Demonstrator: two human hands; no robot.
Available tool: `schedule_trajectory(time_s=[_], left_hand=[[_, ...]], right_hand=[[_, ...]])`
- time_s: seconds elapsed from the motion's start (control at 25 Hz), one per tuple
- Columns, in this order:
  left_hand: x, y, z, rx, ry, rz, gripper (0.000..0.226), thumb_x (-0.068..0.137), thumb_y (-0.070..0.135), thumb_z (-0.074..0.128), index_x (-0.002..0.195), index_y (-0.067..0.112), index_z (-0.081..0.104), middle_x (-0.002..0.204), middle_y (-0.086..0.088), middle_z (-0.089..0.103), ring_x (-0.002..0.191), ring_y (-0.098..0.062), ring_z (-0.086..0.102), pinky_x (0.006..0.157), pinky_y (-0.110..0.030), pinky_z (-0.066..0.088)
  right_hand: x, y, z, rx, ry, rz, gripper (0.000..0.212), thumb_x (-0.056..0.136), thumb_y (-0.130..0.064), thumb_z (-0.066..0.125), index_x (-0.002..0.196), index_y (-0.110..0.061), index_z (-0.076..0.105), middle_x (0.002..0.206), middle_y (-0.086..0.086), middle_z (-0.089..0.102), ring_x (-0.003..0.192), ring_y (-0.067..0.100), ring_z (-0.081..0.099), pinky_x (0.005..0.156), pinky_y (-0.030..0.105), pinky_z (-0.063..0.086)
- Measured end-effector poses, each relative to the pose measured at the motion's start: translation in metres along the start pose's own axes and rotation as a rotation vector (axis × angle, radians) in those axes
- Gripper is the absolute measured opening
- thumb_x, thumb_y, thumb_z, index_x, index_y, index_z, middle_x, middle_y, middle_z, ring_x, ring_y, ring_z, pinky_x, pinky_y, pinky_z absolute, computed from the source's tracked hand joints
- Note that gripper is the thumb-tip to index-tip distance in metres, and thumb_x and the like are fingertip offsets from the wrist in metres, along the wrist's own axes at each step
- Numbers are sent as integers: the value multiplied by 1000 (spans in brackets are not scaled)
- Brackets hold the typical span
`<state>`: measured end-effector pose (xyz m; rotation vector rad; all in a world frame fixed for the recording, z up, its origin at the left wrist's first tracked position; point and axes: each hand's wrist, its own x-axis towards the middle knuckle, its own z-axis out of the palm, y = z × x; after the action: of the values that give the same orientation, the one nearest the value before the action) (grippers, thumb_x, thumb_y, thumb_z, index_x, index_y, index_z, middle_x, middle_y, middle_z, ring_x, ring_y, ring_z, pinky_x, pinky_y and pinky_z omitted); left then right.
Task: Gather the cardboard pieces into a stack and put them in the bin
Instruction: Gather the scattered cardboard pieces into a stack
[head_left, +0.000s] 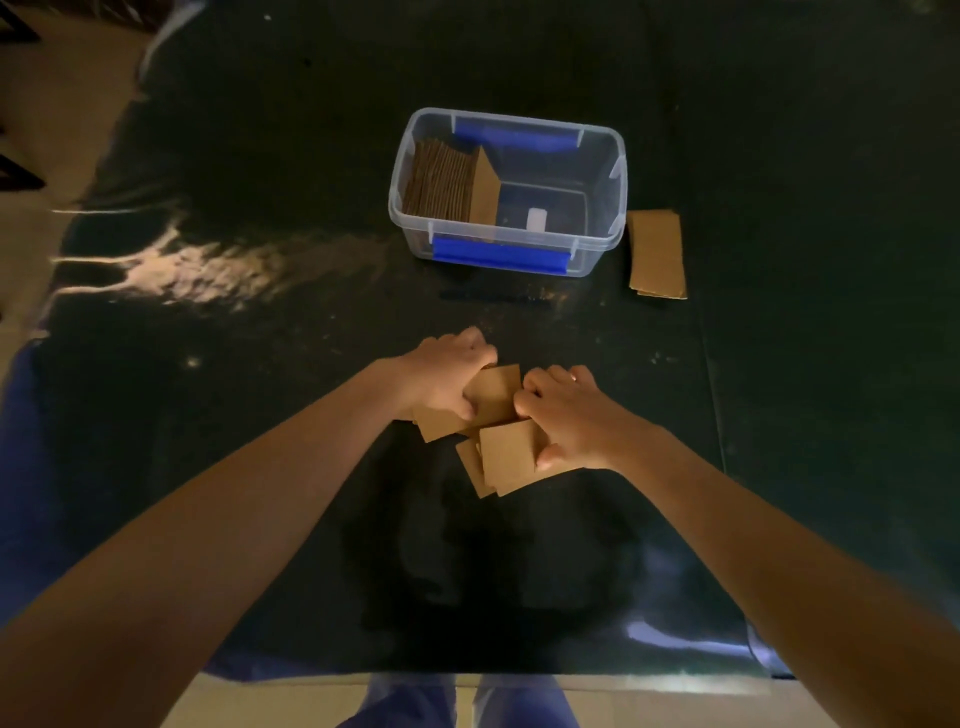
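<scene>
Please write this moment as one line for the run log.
step: gathering | left hand and right hand: on loose cardboard pieces | bin: partly filled | extra cardboard: right of bin

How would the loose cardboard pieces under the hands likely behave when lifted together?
The cardboard pieces look flat and thin, so probably stiff and light. They lie fanned and overlapping, so they may slide apart unless both hands, left hand and right hand, square them first.

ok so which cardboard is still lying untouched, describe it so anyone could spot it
Find the clear bin with blue handles on the dark table. Just right of it, outside, lies a flat cardboard stack. Unlike the other pieces, no hand touches it.
</scene>
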<state>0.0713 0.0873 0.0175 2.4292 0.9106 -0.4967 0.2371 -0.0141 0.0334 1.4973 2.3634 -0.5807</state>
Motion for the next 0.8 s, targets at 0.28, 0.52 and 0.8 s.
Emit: schedule_trajectory(time_s=[0.28,0.52,0.8], left_hand=[[-30,-8,7,-409,39,-209,64,79,26,64,132,25,28,123,-2,50,96,-13,49,73,-27,39],[-36,43,6,-1433,235,-340,63,77,19,65,131,26,31,119,2,53,109,-17,51,88,-39,39],[22,119,-15,-1776,309,-190,41,89,35,47,128,26,39,120,-6,57,103,-22,59,84,-41,48]], right_hand=[[-30,0,9,418,137,130,43,81,-27,63,116,-18,40,116,3,50,106,21,50,88,31,34],[-32,-2,-13,1541,385,582,64,84,-27,62,135,-20,24,130,5,46,114,23,50,96,45,45],[-25,29,-21,1184,610,916,73,80,-39,64,138,-17,27,138,8,35,123,27,40,99,45,40]])
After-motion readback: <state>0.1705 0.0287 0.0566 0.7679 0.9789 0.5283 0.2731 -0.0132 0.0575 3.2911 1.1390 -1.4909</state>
